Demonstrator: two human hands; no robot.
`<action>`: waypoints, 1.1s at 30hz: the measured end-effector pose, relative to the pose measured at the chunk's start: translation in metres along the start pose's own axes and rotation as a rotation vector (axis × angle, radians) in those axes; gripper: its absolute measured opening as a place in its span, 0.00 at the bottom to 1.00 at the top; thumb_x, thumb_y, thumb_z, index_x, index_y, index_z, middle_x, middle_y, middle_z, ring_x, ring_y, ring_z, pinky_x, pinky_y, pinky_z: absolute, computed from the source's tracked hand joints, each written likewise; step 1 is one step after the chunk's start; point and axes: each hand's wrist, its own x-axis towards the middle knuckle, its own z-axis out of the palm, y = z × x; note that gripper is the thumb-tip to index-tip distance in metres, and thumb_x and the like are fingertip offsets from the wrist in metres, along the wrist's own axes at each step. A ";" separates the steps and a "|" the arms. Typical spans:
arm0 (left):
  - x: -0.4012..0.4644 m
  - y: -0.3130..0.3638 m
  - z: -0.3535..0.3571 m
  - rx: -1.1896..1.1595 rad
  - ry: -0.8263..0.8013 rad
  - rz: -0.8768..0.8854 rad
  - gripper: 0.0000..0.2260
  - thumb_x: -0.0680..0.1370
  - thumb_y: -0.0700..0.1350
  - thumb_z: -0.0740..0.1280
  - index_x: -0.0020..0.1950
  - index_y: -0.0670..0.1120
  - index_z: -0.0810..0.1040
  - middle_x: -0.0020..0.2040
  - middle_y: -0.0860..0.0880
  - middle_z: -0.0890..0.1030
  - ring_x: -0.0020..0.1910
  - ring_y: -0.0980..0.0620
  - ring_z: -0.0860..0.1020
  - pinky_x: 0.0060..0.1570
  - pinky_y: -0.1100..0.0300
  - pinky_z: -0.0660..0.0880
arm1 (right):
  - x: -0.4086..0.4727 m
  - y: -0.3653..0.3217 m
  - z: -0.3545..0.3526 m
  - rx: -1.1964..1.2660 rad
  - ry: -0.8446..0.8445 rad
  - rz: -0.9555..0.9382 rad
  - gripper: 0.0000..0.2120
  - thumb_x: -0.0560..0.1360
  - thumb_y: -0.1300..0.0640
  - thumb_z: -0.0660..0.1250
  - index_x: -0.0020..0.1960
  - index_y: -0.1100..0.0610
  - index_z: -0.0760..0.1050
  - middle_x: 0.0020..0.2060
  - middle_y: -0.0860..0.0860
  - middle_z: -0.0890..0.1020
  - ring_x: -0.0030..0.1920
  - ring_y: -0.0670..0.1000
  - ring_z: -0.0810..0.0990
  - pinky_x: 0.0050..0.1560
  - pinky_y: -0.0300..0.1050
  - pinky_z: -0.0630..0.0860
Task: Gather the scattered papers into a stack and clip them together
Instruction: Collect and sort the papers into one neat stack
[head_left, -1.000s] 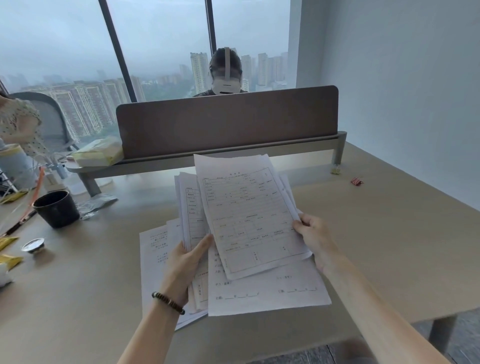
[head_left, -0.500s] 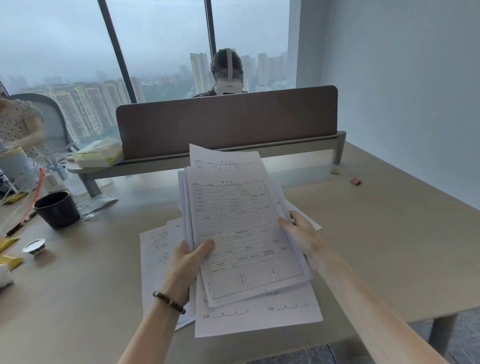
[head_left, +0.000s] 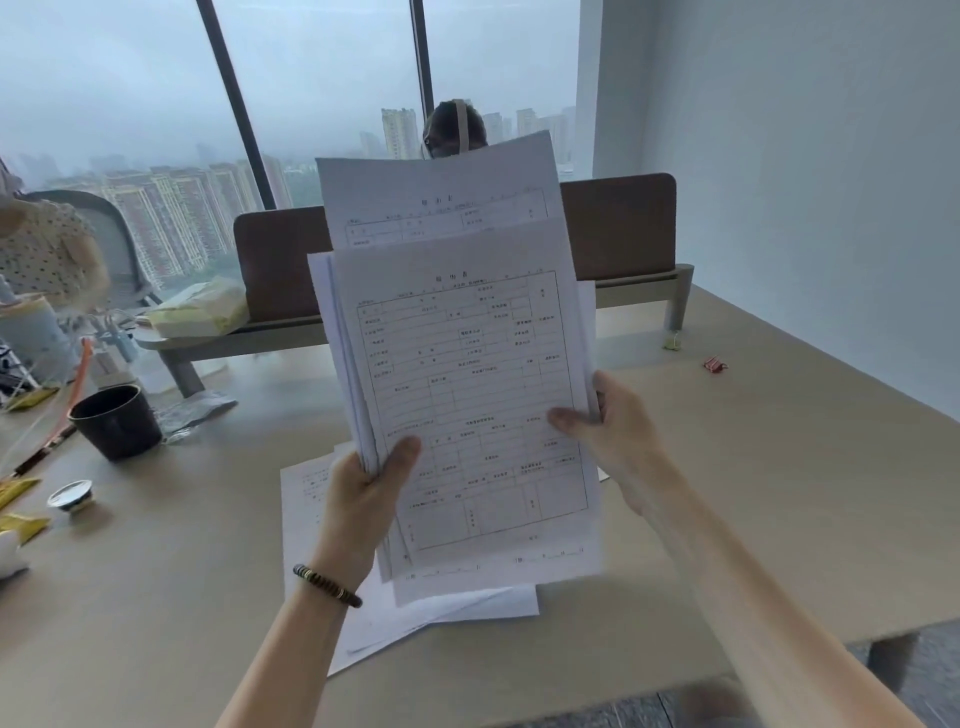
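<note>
Papers (head_left: 457, 395) lifted upright off table (head_left: 779, 467) | uneven edges | both hands' fingers pinching sides

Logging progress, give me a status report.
Left hand and right hand grip uneven paper stack. Loose sheets remain on desk. Red clip far right, untouched.

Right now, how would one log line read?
left hand: grips paper stack | right hand: grips stack | loose sheets: on desk | red clip: unused
</note>
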 end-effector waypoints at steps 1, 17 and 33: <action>0.000 0.003 0.001 0.000 0.011 0.026 0.08 0.78 0.43 0.67 0.56 0.46 0.82 0.50 0.53 0.85 0.49 0.59 0.84 0.44 0.66 0.81 | -0.001 -0.006 0.001 0.001 0.014 -0.024 0.11 0.75 0.64 0.73 0.57 0.58 0.78 0.50 0.49 0.86 0.51 0.52 0.85 0.54 0.51 0.82; -0.008 -0.020 0.006 -0.150 0.031 -0.094 0.08 0.73 0.49 0.71 0.50 0.51 0.84 0.46 0.55 0.87 0.50 0.53 0.85 0.47 0.58 0.80 | -0.020 0.022 0.017 0.055 0.019 -0.044 0.13 0.76 0.54 0.72 0.59 0.44 0.78 0.56 0.42 0.85 0.57 0.47 0.83 0.60 0.56 0.80; -0.007 -0.016 0.005 -0.174 -0.021 -0.093 0.11 0.72 0.48 0.75 0.54 0.51 0.84 0.51 0.52 0.87 0.52 0.53 0.84 0.45 0.62 0.81 | -0.014 0.023 0.009 0.114 -0.008 -0.116 0.27 0.71 0.37 0.71 0.66 0.45 0.70 0.54 0.50 0.84 0.54 0.50 0.85 0.56 0.59 0.82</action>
